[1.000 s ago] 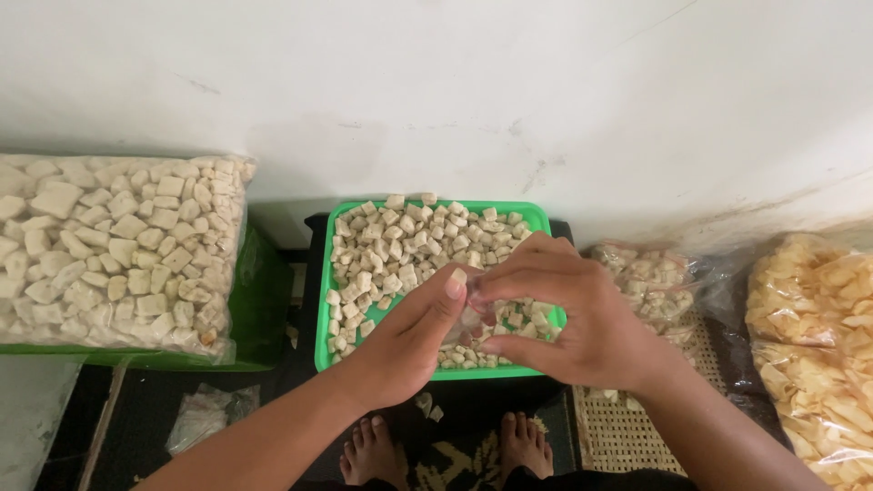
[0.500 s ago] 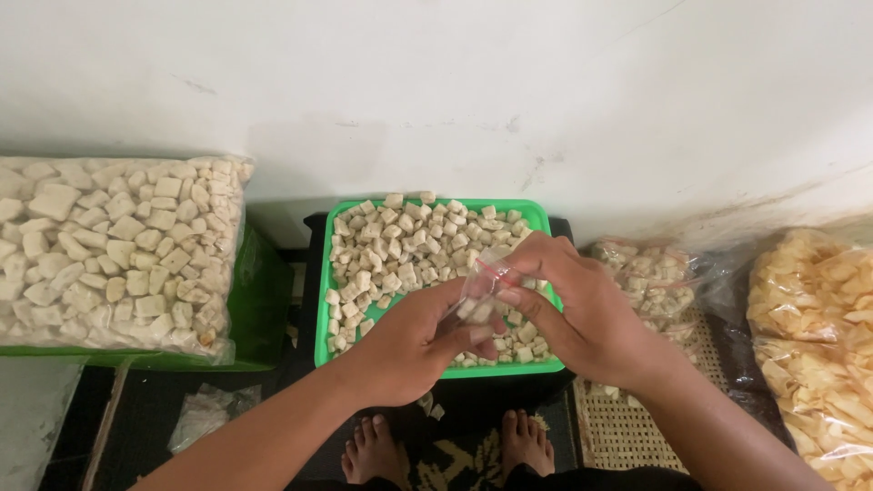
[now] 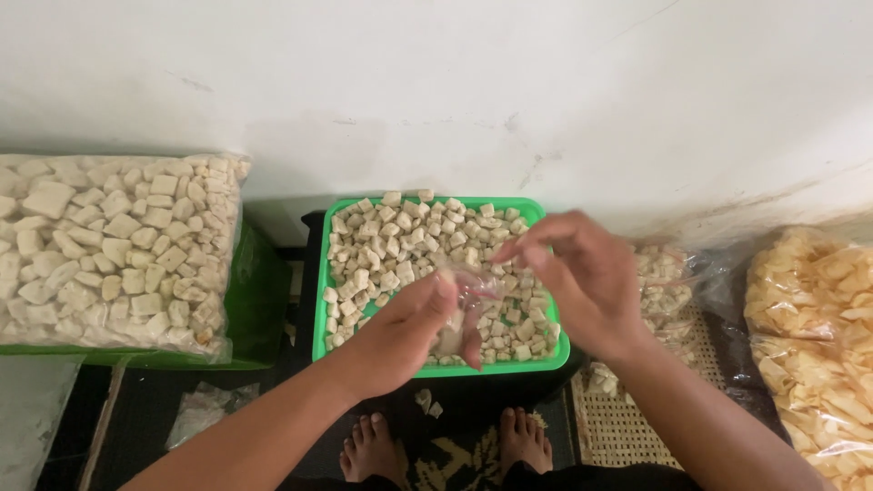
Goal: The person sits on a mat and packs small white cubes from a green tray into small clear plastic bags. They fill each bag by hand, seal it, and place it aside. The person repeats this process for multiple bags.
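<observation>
Left hand (image 3: pixel 414 332) at lower centre of frame, fingers curled around a small clear plastic bag (image 3: pixel 466 305) that looks partly filled with pale cubes; bag held just above the near half of the green tray (image 3: pixel 320 300). Right hand (image 3: pixel 582 273) right of centre, fingertips pinched together at the bag's upper edge, apparently gripping the film; whether a cube sits between those fingertips cannot be told. Tray heaped with cubes (image 3: pixel 400 245), centre frame, standing against the white wall (image 3: pixel 436 82). Large sealed bag of the same cubes (image 3: pixel 109 245) at left on a green crate (image 3: pixel 259 309); bag of yellow crisps (image 3: pixel 818 327) at far right; woven mat (image 3: pixel 627 427) lower right; bare feet (image 3: pixel 446 445) bottom centre with a few loose cubes (image 3: pixel 426 402) on the dark floor just below the tray. Risks, as judged: thin film slipping from the pinch, mouth folding shut, contents tipping back out. Bag held near the tray's front rim, so any drop likely to miss the tray and land by the feet. Squeezing too hard with the left likely to crumble cubes or split the film.
</observation>
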